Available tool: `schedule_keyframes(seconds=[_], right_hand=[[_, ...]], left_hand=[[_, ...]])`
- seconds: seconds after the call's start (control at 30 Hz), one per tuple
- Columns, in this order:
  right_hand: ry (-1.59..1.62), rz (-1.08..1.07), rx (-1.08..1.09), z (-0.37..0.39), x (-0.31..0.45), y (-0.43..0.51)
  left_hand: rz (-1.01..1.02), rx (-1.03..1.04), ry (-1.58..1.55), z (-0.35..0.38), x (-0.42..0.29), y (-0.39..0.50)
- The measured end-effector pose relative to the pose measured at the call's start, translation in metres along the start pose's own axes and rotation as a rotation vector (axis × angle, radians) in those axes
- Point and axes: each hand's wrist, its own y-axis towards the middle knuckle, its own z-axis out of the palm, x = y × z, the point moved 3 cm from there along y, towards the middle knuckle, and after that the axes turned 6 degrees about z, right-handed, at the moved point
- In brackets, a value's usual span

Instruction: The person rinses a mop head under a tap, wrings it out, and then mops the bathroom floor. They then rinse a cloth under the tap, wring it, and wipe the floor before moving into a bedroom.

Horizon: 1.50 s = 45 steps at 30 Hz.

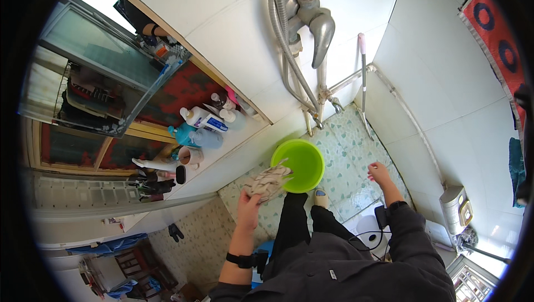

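Observation:
My left hand (249, 210) grips one end of a crumpled, pale striped cloth (269, 181). Its far end reaches over the near-left rim of a lime-green plastic bucket (313, 154), which stands on the tiled floor in front of my feet. Whether the bucket holds water I cannot tell. Off to the right of the bucket, my right hand (379, 173) hangs in the air with its fingers loosely bent and nothing visible in it.
A metal mixer tap (319, 22) with a flexible hose (288, 43) is on the wall ahead, above small valves (337, 105). A long-handled tool (363, 76) leans in the corner. Pump bottles (194, 116) and a mug (190, 156) crowd the left ledge. A toilet-paper roll (369, 227) is at right.

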Motion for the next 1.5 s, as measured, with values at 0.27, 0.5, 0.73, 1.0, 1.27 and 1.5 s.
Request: schedule_keyframes(seconds=[0.27,0.5,0.73,1.0,1.27,1.5], right_hand=[[-0.353,-0.149,0.277,0.146,0.027,-0.014],[-0.531,-0.203,0.303,0.175,0.046,-0.049],[-0.413,0.018,0.009,0.093,-0.007,-0.038],[-0.453,0.198,-0.112,0.042,-0.032,-0.045],[-0.638,-0.191,0.017,0.124,0.072,-0.012],[-0.720,-0.604,-0.602,0.110,0.169,0.025]], left_hand=[[-0.133,0.212,-0.127,0.032,0.049,0.007],[-0.289,0.319,-0.078,0.028,0.074,0.034],[-0.284,0.192,-0.084,-0.040,0.028,0.061],[-0.264,0.091,-0.068,-0.077,0.013,0.085],[-0.262,0.166,-0.080,-0.051,0.025,0.097],[-0.361,0.326,-0.048,0.033,0.096,0.112]])
